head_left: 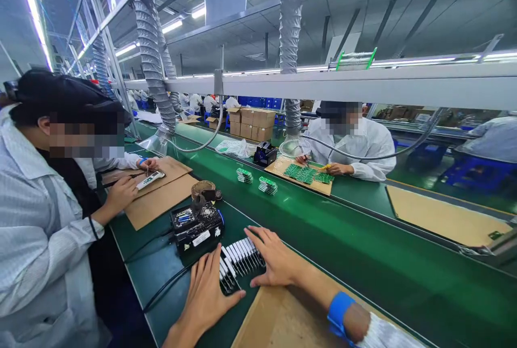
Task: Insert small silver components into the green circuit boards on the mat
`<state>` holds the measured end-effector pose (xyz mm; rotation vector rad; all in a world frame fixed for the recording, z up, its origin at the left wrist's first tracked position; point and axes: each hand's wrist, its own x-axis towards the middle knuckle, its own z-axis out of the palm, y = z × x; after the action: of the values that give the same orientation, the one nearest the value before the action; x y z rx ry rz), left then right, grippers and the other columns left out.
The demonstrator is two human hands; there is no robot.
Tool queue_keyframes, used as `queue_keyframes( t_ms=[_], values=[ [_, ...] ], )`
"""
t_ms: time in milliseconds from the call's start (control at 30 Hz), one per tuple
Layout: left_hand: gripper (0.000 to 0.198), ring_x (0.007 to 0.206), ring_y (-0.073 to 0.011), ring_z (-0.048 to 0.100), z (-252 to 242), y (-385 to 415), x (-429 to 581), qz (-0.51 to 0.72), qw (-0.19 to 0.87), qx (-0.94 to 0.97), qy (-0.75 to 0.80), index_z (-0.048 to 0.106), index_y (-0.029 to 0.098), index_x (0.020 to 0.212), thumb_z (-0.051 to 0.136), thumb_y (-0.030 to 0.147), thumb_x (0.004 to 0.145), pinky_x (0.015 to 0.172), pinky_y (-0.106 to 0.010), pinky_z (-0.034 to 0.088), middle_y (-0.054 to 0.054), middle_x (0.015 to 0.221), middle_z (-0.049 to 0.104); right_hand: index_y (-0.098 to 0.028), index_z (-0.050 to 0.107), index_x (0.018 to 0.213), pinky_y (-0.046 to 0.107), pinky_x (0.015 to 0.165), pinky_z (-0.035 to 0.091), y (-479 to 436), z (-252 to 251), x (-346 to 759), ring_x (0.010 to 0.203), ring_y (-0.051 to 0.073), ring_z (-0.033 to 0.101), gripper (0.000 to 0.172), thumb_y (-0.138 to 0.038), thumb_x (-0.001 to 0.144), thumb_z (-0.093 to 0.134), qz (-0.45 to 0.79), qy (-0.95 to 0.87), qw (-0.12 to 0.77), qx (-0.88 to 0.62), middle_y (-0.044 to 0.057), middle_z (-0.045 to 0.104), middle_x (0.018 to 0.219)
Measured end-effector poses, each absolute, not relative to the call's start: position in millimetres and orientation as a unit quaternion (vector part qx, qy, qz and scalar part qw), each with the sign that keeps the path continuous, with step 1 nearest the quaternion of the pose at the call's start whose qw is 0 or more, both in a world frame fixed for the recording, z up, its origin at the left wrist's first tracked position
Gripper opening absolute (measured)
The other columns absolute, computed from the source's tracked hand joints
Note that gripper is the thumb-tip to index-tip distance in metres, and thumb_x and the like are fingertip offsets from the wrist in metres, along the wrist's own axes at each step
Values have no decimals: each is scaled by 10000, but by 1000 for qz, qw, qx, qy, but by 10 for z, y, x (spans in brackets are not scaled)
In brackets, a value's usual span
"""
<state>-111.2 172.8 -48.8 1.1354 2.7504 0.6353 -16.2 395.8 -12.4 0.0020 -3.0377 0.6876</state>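
Factory strip lights run above a long green assembly bench [355, 218], with grey flexible fume ducts [150, 62] dropping towards it and brown cartons [252, 124] stacked farther along. Across from me, a co-worker [347, 146] sits over a cardboard mat [329, 186] laid with green circuit boards [302, 173], while another co-worker [44, 229] at my left side has a hand [121, 193] out over a second mat, near a white handheld device [150, 180]. Directly ahead of me sits a black soldering station [196, 224], its black cable [161, 283] trailing along the bench. Just in front of it, a row of thin white-and-black boards [239, 259] stands on edge between my hands. My left hand [205, 297] and right hand [274, 256] are both open, fingers spread, flanking the row, and I can see no grip on anything. A blue wristband [338, 310] circles my right wrist. Each board should feel light, stiff and brittle, so I would take it by its edges, clear of any components, and steady its neighbours against tipping.
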Motion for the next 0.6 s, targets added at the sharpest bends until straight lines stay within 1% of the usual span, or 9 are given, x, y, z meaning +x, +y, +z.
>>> queue_keyframes(
  t_ms=[33,67,100,167,233,333,400,500,600],
  values=[
    [966,1396,-345,404,-489,1745,-1110,212,47,374,901,294,163,1538,657,557,735,1141,-498,302,-134,1508,483,-97,221,1596,565,1176,230,3931,-104,-83,1443,425,267,1213,-572,650,814,221,-974,9,-47,245,282,1595],
    [947,1397,-343,400,-493,1761,-1110,216,43,376,900,302,165,1534,658,538,739,1144,-496,290,-132,1508,481,-75,233,1589,555,1165,260,3903,-91,-11,1416,425,314,1186,-554,668,806,230,-969,4,-88,257,330,1562],
    [915,1397,-340,397,-498,1773,-1112,221,38,376,899,307,165,1530,648,511,755,1145,-494,282,-132,1509,478,-59,265,1576,536,1151,293,3874,-86,50,1377,415,375,1126,-530,699,790,250,-961,1,-120,260,400,1510],
    [830,1386,-334,404,-512,1788,-1123,229,27,376,898,312,158,1523,603,437,798,1134,-491,282,-135,1501,481,-58,342,1542,494,1110,359,3823,-101,121,1277,376,491,951,-460,776,736,301,-942,4,-151,239,526,1384],
    [770,1373,-330,415,-523,1790,-1144,235,19,377,896,315,152,1517,562,387,827,1119,-486,293,-136,1487,491,-75,374,1526,469,1056,414,3788,-143,122,1198,344,554,828,-379,823,690,338,-927,16,-163,218,572,1321],
    [770,1365,-334,424,-528,1769,-1187,241,16,387,890,345,152,1500,586,436,825,1107,-482,304,-139,1483,498,-73,364,1523,450,997,459,3760,-213,49,1128,322,591,835,-338,810,708,351,-919,35,-175,216,561,1331],
    [777,1357,-336,434,-527,1742,-1212,243,17,398,885,392,161,1472,623,483,804,1102,-479,315,-137,1477,509,-87,372,1514,421,979,475,3749,-245,-1,1087,289,607,839,-322,794,734,359,-916,43,-175,193,571,1317],
    [733,1327,-321,471,-528,1693,-1233,245,21,413,877,448,172,1435,643,473,796,1079,-459,353,-124,1444,547,-112,379,1504,368,949,498,3726,-270,-49,1062,243,618,823,-282,788,746,371,-912,48,-171,160,585,1304],
    [706,1277,-306,514,-528,1655,-1237,246,23,420,873,464,155,1424,633,457,808,1045,-442,392,-124,1407,578,-111,379,1504,340,946,508,3691,-278,-92,1059,222,624,841,-247,769,764,371,-914,42,-162,153,587,1318]
  ],
)
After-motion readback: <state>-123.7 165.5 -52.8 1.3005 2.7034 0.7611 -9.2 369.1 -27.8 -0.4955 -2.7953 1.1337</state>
